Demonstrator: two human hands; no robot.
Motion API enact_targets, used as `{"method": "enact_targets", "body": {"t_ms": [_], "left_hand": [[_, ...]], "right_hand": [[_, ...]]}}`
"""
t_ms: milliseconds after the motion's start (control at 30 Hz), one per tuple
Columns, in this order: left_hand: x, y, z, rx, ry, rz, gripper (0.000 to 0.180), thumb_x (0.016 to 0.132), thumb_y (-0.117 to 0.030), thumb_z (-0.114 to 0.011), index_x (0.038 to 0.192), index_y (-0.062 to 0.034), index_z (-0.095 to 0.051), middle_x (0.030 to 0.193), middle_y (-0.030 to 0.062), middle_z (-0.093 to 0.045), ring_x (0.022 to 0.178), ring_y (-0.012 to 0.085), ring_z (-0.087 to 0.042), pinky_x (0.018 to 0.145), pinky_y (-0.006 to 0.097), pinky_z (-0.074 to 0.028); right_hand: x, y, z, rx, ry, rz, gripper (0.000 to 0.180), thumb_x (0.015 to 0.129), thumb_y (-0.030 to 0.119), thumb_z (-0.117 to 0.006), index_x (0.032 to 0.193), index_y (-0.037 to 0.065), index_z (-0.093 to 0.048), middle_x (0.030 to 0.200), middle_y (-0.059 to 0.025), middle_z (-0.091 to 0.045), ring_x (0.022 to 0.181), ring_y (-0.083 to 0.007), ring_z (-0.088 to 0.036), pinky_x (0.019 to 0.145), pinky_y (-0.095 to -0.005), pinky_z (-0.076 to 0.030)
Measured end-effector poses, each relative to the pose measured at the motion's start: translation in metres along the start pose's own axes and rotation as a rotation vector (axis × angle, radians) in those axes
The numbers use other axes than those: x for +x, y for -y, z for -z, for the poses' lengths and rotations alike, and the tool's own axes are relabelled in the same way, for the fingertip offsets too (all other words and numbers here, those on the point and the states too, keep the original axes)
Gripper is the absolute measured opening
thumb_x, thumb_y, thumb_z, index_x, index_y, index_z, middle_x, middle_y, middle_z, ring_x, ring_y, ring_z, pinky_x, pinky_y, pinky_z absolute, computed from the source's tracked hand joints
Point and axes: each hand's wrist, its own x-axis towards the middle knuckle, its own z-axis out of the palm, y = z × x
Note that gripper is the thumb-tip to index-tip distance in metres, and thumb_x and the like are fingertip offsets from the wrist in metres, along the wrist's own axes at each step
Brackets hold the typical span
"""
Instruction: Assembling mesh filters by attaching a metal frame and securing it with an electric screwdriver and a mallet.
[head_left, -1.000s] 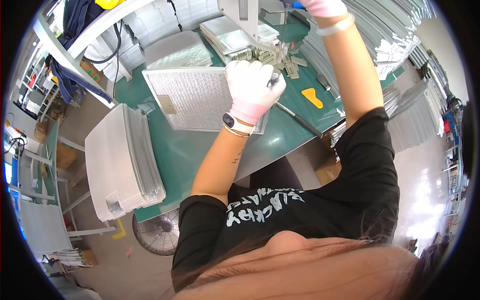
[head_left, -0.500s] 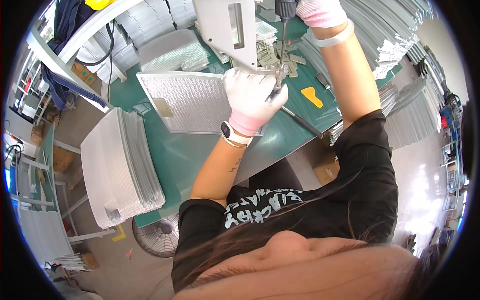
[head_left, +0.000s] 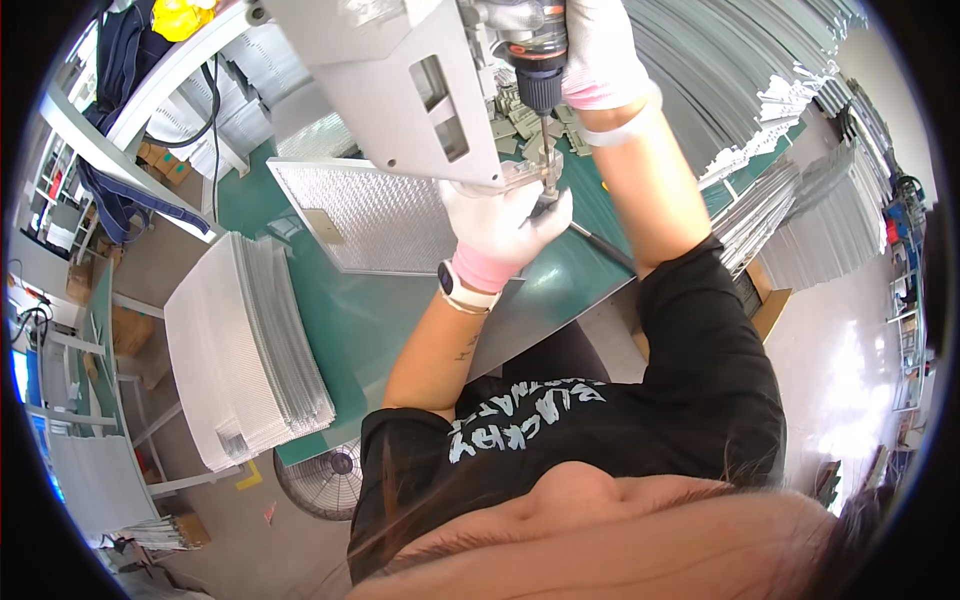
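Observation:
My right hand (head_left: 602,58), in a white glove with a pink cuff, is closed on a power drill (head_left: 541,62) with a dark chuck. Its long bit (head_left: 547,140) points down to a small metal fitting (head_left: 550,180). Beside that fitting my gloved left hand (head_left: 500,225) is curled with its thumb alongside; what its fingers grip is hidden. A large grey slotted housing (head_left: 400,90) stands over the left hand, its lower tip close to the fingers. A framed silvery mesh panel (head_left: 375,215) lies on the green tabletop, running up to the left hand.
A stack of mesh sheets (head_left: 240,340) sits at the table's left edge. Small flat pieces (head_left: 520,125) lie behind the bit. A dark-handled rod (head_left: 605,245) lies near the right forearm. Long metal strips (head_left: 720,70) are piled at far right. A floor fan (head_left: 325,480) stands below.
My right hand and the drill have come left and nearer, showing more of the drill. The grey housing looks larger and lower. My right forearm now covers most of the yellow scraper.

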Motion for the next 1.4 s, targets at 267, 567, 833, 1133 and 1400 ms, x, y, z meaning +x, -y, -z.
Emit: {"method": "enact_targets", "body": {"t_ms": [267, 567, 833, 1133, 1400], "left_hand": [[-0.002, -0.002, 0.004, -0.069, -0.042, -0.059, 0.021, 0.066, -0.016, -0.081, 0.084, -0.0102, -0.072, 0.074, 0.0021, -0.064, 0.070, 0.0227, -0.059, 0.068, 0.036, -0.046], [0.001, -0.002, 0.006, -0.160, 0.102, -0.015, 0.019, 0.067, -0.019, -0.079, 0.079, -0.0091, -0.069, 0.069, 0.0006, -0.059, 0.067, 0.0235, -0.056, 0.065, 0.037, -0.043], [0.001, -0.005, 0.013, -0.045, 0.179, 0.009, 0.027, 0.077, -0.028, -0.075, 0.094, -0.0074, -0.070, 0.084, 0.0026, -0.067, 0.077, 0.0216, -0.063, 0.070, 0.037, -0.051], [-0.011, 0.001, 0.012, 0.059, 0.009, -0.085, 0.038, 0.068, -0.031, -0.080, 0.100, -0.0147, -0.069, 0.090, 0.0026, -0.065, 0.081, 0.0249, -0.060, 0.074, 0.041, -0.046], [-0.073, -0.064, 0.126, 0.137, 0.551, -0.079, 0.032, 0.066, -0.037, -0.081, 0.070, -0.0180, -0.056, 0.062, -0.0024, -0.048, 0.059, 0.0191, -0.053, 0.060, 0.037, -0.039]], "right_hand": [[-0.005, -0.014, -0.010, 0.323, -0.024, -0.005, 0.032, 0.097, 0.030, -0.055, 0.111, 0.002, -0.052, 0.071, -0.0042, -0.054, 0.054, -0.0115, -0.048, 0.048, -0.0219, -0.038], [-0.010, -0.022, -0.008, 0.501, 0.081, -0.090, 0.037, 0.095, 0.029, -0.058, 0.117, 0.001, -0.049, 0.069, -0.0045, -0.050, 0.051, -0.0114, -0.044, 0.046, -0.0218, -0.035], [-0.018, -0.019, -0.014, 0.611, 0.128, -0.159, 0.039, 0.094, 0.032, -0.059, 0.114, 0.001, -0.048, 0.068, -0.0047, -0.049, 0.049, -0.0110, -0.042, 0.044, -0.0213, -0.033], [-0.014, -0.001, -0.001, 0.269, -0.189, 0.144, 0.025, 0.099, 0.030, -0.056, 0.110, 0.007, -0.058, 0.076, -0.0036, -0.059, 0.061, -0.0121, -0.057, 0.049, -0.0209, -0.044], [-0.018, 0.044, -0.027, 0.075, -0.411, 0.263, 0.020, 0.098, 0.025, -0.061, 0.113, 0.012, -0.061, 0.079, -0.0018, -0.062, 0.062, -0.0115, -0.059, 0.053, -0.0226, -0.049]]}}
